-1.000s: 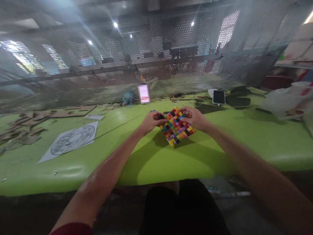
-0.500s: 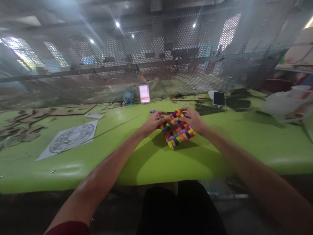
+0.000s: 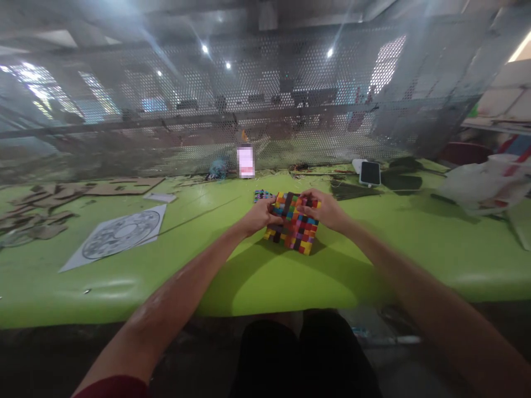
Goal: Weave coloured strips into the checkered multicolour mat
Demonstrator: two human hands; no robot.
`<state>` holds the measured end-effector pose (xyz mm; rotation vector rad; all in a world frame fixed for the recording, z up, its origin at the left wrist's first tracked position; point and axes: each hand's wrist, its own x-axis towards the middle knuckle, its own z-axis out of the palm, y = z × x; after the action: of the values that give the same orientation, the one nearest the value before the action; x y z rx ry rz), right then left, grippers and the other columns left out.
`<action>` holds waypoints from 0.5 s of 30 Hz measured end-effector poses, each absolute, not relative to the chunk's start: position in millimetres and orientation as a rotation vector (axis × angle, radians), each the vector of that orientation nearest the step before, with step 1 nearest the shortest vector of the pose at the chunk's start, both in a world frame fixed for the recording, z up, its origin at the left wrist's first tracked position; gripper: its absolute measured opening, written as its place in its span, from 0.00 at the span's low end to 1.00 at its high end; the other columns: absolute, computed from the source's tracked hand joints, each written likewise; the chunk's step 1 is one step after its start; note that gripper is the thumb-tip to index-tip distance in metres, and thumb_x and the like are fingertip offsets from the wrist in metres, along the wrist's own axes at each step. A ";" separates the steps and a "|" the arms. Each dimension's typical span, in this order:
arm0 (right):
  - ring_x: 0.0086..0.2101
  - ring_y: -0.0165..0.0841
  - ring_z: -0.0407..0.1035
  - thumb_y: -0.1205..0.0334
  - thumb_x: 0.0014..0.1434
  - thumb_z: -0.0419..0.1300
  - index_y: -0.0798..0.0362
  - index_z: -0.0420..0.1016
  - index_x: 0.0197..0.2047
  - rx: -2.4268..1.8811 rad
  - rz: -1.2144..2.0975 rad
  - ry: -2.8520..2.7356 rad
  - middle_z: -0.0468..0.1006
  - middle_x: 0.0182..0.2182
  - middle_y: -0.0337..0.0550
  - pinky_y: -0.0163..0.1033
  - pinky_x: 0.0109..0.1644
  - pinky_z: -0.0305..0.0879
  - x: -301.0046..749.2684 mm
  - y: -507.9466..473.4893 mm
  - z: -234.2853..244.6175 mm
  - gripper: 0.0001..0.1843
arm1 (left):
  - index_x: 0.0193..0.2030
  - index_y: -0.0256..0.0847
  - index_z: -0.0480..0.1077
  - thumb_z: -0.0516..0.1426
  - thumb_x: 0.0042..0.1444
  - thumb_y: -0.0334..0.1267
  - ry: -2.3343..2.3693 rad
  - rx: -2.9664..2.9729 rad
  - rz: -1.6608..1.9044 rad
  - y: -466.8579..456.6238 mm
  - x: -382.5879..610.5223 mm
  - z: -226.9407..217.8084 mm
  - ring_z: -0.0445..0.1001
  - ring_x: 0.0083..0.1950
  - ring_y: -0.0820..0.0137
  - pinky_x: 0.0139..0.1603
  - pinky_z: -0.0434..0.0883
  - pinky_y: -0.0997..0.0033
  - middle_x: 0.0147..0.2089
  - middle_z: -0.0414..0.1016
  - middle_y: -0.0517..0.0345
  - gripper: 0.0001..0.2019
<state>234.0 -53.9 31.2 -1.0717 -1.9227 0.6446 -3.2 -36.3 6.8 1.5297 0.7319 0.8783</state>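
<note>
A woven square of multicoloured strips (image 3: 293,229) is held tilted up over the green table. My left hand (image 3: 261,215) grips its left edge, thumb across the near face. At the upper right edge, my right hand (image 3: 326,209) has its fingers closed on the same square. Behind my left hand lies a small patterned piece (image 3: 262,195) in blue, pink and black, partly covered.
On the green table (image 3: 166,293), a paper with a printed round pattern (image 3: 124,232) and cardboard scraps (image 3: 58,199) lie left. A lit phone (image 3: 246,161) stands at the back. Toward the right are a dark-screened device (image 3: 370,173) and a plastic bag (image 3: 477,179).
The woven square has been turned between my hands, so its edges point differently and its lower corner sits further right. More of the small patterned piece behind it shows.
</note>
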 end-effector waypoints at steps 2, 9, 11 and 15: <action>0.34 0.38 0.73 0.40 0.51 0.71 0.51 0.74 0.39 -1.074 0.659 -1.923 0.79 0.34 0.44 0.44 0.40 0.73 233.3 -54.4 29.5 0.24 | 0.50 0.35 0.73 0.72 0.42 0.31 0.743 1.626 0.862 -35.5 -2.8 7.6 0.81 0.45 0.62 0.55 0.78 0.53 0.47 0.81 0.48 0.27; 0.26 0.30 0.60 0.36 0.51 0.69 0.51 0.68 0.26 -1.136 0.646 -1.987 0.67 0.24 0.36 0.37 0.31 0.58 230.5 -54.1 26.1 0.27 | 0.56 0.36 0.71 0.69 0.43 0.30 0.780 1.903 0.875 -35.9 -1.4 10.6 0.77 0.53 0.58 0.59 0.74 0.54 0.55 0.78 0.45 0.30; 0.28 0.31 0.59 0.38 0.53 0.66 0.51 0.67 0.26 -1.116 0.619 -1.999 0.68 0.25 0.37 0.37 0.32 0.58 228.7 -52.9 25.0 0.25 | 0.57 0.35 0.70 0.68 0.44 0.31 0.787 1.931 0.853 -36.3 -1.3 11.1 0.77 0.53 0.58 0.59 0.74 0.54 0.56 0.78 0.44 0.30; 0.28 0.31 0.59 0.40 0.55 0.62 0.51 0.68 0.26 -1.110 0.647 -1.994 0.68 0.25 0.39 0.38 0.32 0.57 226.7 -49.3 21.8 0.23 | 0.60 0.35 0.70 0.67 0.45 0.33 0.834 1.994 0.813 -37.5 -3.2 14.5 0.76 0.52 0.58 0.58 0.74 0.55 0.55 0.78 0.45 0.32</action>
<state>226.7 -49.3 21.8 -1.1104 -1.9942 0.6465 -3.2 -37.5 14.5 1.9941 0.8338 0.8133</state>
